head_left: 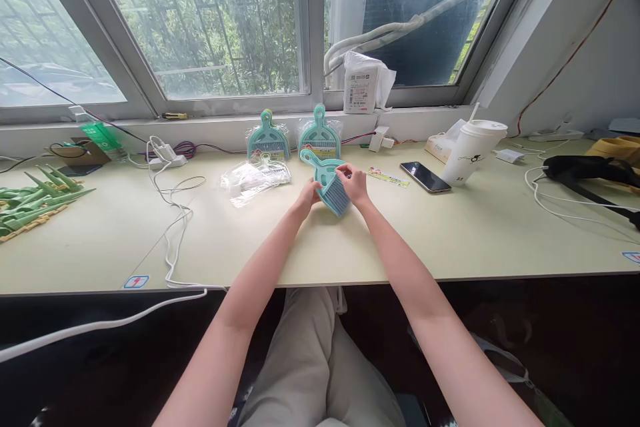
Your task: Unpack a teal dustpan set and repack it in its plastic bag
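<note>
A small teal dustpan with its brush nested in it (333, 196) is held just above the table, tilted, its looped handle pointing up and left. My left hand (307, 200) is closed on the left edge, with part of the fingers hidden behind it. On the right side my right hand (353, 184) pinches the set near the top of the bristles; whether it grips the brush or the pan I cannot tell. Two matching sets in clear wrap, one on the left (269, 139) and one on the right (320, 136), lean against the sill. Crumpled clear plastic packaging (255, 180) lies left of my hands.
A printed label strip (388, 177), a phone (425, 177) and a white cup with a straw (473, 155) are to the right. White cables (173, 233) cross the table (240, 247) on the left. A tissue pack (361, 90) stands on the sill.
</note>
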`<act>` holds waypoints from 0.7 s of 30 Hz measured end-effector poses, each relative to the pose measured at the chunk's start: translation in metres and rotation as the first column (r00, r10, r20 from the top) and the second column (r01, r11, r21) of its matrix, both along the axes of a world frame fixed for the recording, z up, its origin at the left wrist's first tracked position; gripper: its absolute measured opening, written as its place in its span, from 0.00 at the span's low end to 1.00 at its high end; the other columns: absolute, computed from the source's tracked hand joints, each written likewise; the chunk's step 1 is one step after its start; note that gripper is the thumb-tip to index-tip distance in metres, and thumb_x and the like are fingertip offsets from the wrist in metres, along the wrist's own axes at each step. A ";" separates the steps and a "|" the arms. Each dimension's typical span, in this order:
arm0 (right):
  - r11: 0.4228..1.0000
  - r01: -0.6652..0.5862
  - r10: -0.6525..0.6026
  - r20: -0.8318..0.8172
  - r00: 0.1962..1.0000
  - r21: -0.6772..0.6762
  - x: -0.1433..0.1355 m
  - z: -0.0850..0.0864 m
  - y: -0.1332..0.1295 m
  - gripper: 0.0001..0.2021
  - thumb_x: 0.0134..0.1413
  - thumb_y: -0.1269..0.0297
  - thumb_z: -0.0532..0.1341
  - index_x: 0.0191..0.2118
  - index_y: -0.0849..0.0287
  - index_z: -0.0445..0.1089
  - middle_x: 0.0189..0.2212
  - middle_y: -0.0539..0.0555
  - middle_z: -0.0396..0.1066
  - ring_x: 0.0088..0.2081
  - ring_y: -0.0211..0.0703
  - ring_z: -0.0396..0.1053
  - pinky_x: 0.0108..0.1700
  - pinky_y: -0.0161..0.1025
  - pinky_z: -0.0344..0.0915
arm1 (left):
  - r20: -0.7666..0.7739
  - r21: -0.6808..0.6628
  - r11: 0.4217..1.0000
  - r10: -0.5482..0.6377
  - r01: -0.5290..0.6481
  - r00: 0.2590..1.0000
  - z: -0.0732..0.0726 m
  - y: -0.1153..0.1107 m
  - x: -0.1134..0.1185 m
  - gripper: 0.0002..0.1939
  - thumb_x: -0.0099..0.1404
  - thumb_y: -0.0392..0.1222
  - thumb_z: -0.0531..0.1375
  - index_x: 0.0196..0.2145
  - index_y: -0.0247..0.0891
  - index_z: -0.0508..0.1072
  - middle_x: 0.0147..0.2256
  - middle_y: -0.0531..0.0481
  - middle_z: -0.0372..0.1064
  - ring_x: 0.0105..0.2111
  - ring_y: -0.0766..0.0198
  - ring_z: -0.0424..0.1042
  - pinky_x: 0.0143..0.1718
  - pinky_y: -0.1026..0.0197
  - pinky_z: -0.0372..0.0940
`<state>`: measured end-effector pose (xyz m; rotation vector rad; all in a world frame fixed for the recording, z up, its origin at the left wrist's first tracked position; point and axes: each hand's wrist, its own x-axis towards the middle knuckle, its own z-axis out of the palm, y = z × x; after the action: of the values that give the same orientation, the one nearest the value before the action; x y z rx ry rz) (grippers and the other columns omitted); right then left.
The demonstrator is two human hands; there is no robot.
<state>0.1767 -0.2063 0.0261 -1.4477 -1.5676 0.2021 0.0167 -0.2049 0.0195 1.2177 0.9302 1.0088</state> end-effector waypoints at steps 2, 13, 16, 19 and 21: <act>0.990 0.141 -0.141 0.023 0.990 -0.004 0.014 -0.004 0.003 0.13 0.62 0.62 0.52 0.42 0.58 0.72 0.43 0.59 0.75 0.44 0.49 0.69 0.50 0.44 0.63 | 0.024 -0.062 0.993 0.101 -0.099 0.995 0.000 0.007 -0.009 0.13 0.60 0.41 0.52 0.43 0.38 0.67 0.33 0.48 0.71 0.33 0.65 0.72 0.40 0.60 0.71; 0.803 0.399 -0.273 0.324 0.906 -0.442 0.052 -0.042 0.022 0.28 0.66 0.54 0.50 0.66 0.63 0.55 0.69 0.67 0.48 0.70 0.60 0.40 0.65 0.69 0.35 | 0.472 -0.391 0.832 0.548 -0.393 0.691 -0.006 0.030 -0.045 0.06 0.64 0.41 0.56 0.37 0.38 0.68 0.30 0.51 0.70 0.29 0.66 0.72 0.35 0.63 0.70; 0.851 0.349 -0.238 0.304 0.922 -0.392 0.046 -0.038 0.023 0.23 0.66 0.55 0.50 0.61 0.59 0.61 0.63 0.64 0.61 0.65 0.55 0.53 0.66 0.65 0.36 | 0.527 -0.425 0.798 0.601 -0.426 0.600 -0.006 0.032 -0.049 0.05 0.62 0.39 0.58 0.37 0.37 0.70 0.31 0.50 0.71 0.31 0.65 0.73 0.36 0.64 0.69; 0.894 0.271 -0.177 0.276 0.945 -0.356 0.042 -0.033 0.023 0.19 0.66 0.56 0.50 0.54 0.57 0.68 0.53 0.60 0.72 0.58 0.50 0.64 0.65 0.58 0.43 | 0.540 -0.431 0.792 0.610 -0.432 0.580 -0.006 0.032 -0.051 0.04 0.63 0.38 0.58 0.36 0.37 0.70 0.32 0.50 0.72 0.31 0.65 0.73 0.36 0.63 0.69; 0.908 0.238 -0.134 0.300 0.945 -0.344 0.039 -0.032 0.021 0.18 0.65 0.56 0.51 0.53 0.55 0.70 0.52 0.59 0.73 0.58 0.49 0.63 0.64 0.54 0.46 | 0.535 -0.434 0.791 0.612 -0.432 0.583 -0.006 0.032 -0.052 0.03 0.63 0.38 0.58 0.36 0.37 0.70 0.32 0.50 0.72 0.30 0.66 0.72 0.35 0.64 0.68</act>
<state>0.2158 -0.1853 -0.0063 -1.9890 -1.6531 0.2063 -0.0350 -0.1728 0.0140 0.2628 0.8204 1.6030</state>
